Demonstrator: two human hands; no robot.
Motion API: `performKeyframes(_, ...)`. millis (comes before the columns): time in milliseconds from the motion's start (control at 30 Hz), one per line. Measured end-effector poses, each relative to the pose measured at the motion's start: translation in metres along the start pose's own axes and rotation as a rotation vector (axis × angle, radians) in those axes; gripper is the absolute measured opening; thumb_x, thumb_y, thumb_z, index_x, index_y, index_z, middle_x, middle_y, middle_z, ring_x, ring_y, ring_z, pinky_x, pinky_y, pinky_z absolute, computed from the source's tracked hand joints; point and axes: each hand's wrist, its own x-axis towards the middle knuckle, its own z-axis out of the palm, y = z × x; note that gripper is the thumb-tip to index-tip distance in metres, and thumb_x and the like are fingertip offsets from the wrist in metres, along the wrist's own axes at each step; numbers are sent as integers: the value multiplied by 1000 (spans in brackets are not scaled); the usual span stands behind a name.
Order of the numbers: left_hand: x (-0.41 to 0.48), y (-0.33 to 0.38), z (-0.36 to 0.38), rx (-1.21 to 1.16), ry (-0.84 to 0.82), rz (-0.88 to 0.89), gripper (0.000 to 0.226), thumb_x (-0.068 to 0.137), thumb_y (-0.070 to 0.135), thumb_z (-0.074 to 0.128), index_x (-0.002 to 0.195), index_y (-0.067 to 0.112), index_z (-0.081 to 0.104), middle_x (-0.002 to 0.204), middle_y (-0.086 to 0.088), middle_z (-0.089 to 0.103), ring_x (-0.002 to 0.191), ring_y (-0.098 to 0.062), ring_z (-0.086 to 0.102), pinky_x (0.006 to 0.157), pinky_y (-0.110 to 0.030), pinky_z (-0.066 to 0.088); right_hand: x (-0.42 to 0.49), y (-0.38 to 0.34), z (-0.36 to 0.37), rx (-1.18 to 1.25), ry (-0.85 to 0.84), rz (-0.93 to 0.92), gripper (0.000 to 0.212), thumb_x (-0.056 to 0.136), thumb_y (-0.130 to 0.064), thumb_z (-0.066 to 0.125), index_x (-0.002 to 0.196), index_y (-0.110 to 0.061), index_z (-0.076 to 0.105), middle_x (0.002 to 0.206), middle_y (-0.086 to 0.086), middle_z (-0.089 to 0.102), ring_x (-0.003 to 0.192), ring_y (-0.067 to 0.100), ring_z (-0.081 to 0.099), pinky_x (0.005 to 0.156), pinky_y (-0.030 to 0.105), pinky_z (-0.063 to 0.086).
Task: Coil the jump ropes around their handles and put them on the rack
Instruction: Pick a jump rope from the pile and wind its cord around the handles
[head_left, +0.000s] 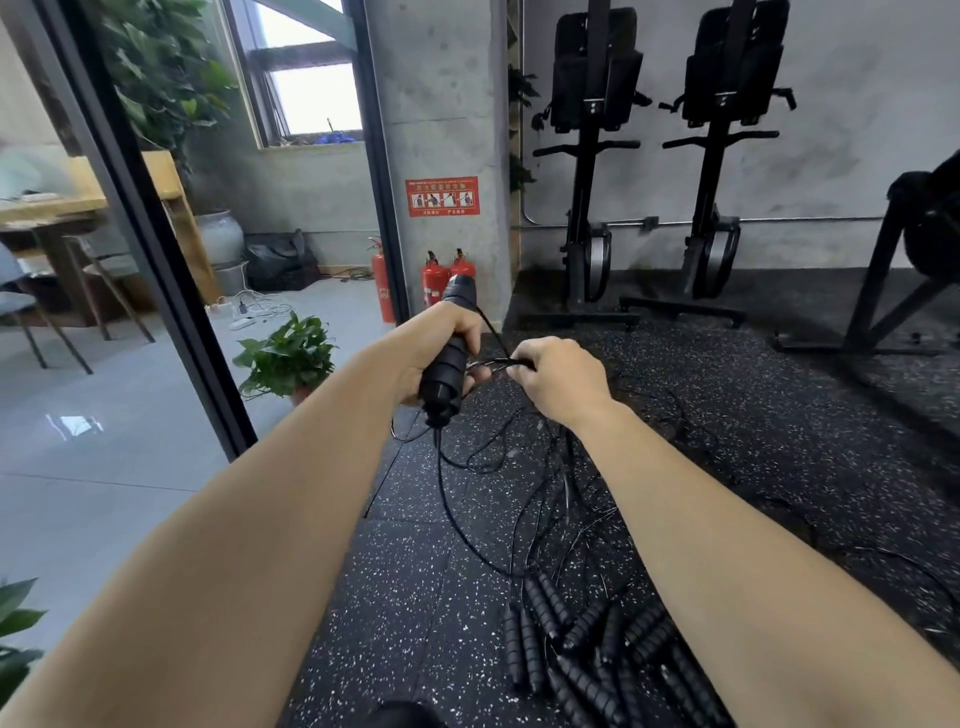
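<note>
**Barely begun: one rope in hand, a heap left on the floor**

Only one black ribbed foam jump-rope handle (441, 379) is off the ground, held upright at chest height in front of the person. The left grip (426, 343) is wrapped round its middle. The right grip (558, 382), just beside it, pinches a few strands of the thin black cord (447, 493) and holds them against the handle. Most of that cord hangs loose from the handle's lower end down to the floor, so the winding looks to be at its start.

Below, a heap of matching black handles (587, 639) lies on the speckled black rubber floor (405, 597), with cords tangled (545, 457) and none visibly coiled. No rack holding ropes can be made out. By this reading nearly the whole job remains: finish this coil, do the rest, then hang them all.
</note>
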Motion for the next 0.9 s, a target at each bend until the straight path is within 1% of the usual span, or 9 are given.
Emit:
performKeyframes(100, 15, -2, -15, 67, 80, 7, 17, 77, 2, 50, 93, 8, 47, 85, -13, 55, 49, -16, 62, 45, -18, 47, 10, 20, 14, -15, -72, 86, 25, 96, -18, 51, 115, -21, 66, 116, 6, 65, 103, 29, 59, 76, 33, 45)
performKeyframes(167, 26, -2, -25, 123, 81, -9, 13, 79, 1, 49, 92, 5, 48, 84, -13, 58, 54, -15, 60, 46, -17, 46, 19, 34, 21, 21, -143, 139, 39, 94, -7, 48, 130, -20, 56, 131, 8, 53, 107, 30, 57, 80, 34, 46)
performKeyframes(267, 38, 3, -33, 280, 41, -30, 5, 81, -1, 49, 84, 3, 49, 75, -10, 60, 46, -12, 54, 41, -16, 43, 33, 49, 26, 55, -147, 183, 57, 90, 1, 47, 143, -21, 44, 147, 6, 38, 118, 28, 54, 92, 39, 47)
performKeyframes(333, 46, 8, -35, 419, 41, 6, 9, 72, 2, 57, 78, 3, 50, 60, -7, 57, 39, -12, 50, 38, -18, 42, 40, 53, 28, 63, -118, 194, 60, 89, 3, 46, 143, -21, 43, 148, 5, 37, 120, 28, 53, 92, 39, 47)
performKeyframes(433, 46, 22, -32, 742, 124, 99, 13, 67, 0, 61, 79, 3, 55, 51, -6, 52, 41, -17, 45, 37, -18, 39, 47, 55, 31, 68, -80, 188, 60, 88, 4, 45, 142, -21, 44, 145, 7, 41, 117, 30, 54, 87, 38, 45)
performKeyframes(533, 44, 37, -24, 1118, 169, 195, 34, 70, 2, 66, 103, 3, 56, 71, -8, 54, 57, -22, 50, 47, -21, 42, 48, 54, 33, 87, -52, 171, 56, 88, 4, 45, 138, -22, 49, 139, 7, 46, 116, 28, 53, 85, 36, 44)
performKeyframes(667, 37, 42, -13, 1659, 279, 326, 35, 75, 21, 67, 104, 17, 47, 84, -1, 55, 70, -20, 53, 55, -29, 36, 40, 52, 26, 127, 1, 172, 46, 92, 0, 42, 129, -23, 57, 131, 4, 55, 112, 24, 56, 84, 35, 46)
performKeyframes(767, 26, 36, -5, 1810, 332, 459, 34, 78, 22, 62, 102, 19, 39, 80, 1, 52, 75, -25, 54, 57, -31, 34, 31, 45, 11, 237, 39, 178, 35, 98, -13, 40, 121, -24, 63, 123, 0, 64, 109, 22, 59, 88, 39, 49)
performKeyframes(900, 6, 16, 10, 1836, 293, 638, 40, 79, 19, 62, 103, 20, 30, 77, 3, 48, 74, -24, 53, 58, -33, 37, 14, 18, -14, 506, 18, 141, 28, 99, -29, 45, 99, -16, 69, 100, 4, 70, 98, 25, 62, 90, 44, 49)
